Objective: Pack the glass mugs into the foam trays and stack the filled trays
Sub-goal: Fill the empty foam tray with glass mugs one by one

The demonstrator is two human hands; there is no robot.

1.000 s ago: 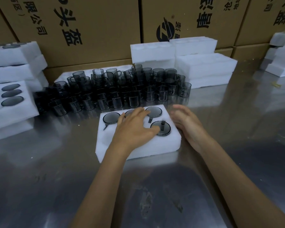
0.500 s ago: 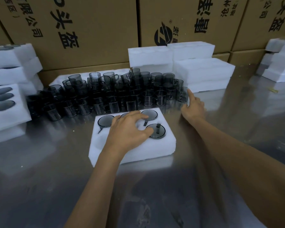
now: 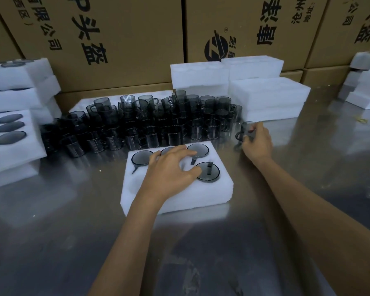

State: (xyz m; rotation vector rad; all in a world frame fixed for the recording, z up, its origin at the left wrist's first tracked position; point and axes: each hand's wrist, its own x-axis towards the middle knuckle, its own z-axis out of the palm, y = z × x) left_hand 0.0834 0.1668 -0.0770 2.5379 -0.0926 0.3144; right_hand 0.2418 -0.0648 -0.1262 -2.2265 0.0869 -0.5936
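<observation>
A white foam tray point(image 3: 201, 195) lies on the steel table in front of me with several smoked glass mugs point(image 3: 208, 171) sunk upside down into its holes. My left hand point(image 3: 171, 171) rests on the tray top with spread, bent fingers, covering the middle holes. Behind the tray stands a dense crowd of loose dark glass mugs point(image 3: 150, 124). At its right end my right hand point(image 3: 257, 143) grips one glass mug point(image 3: 245, 130) standing apart from the rest.
Stacks of empty foam trays point(image 3: 267, 97) sit behind the mugs on the right. Filled foam trays point(image 3: 11, 137) are piled at the left edge. More foam point(image 3: 365, 86) lies far right. Cardboard boxes point(image 3: 115, 39) wall off the back. Bare steel table point(image 3: 179, 253) lies near me.
My right hand has gone from beside the tray to the right end of the mug cluster and closed round one mug. My left hand has stayed on the tray.
</observation>
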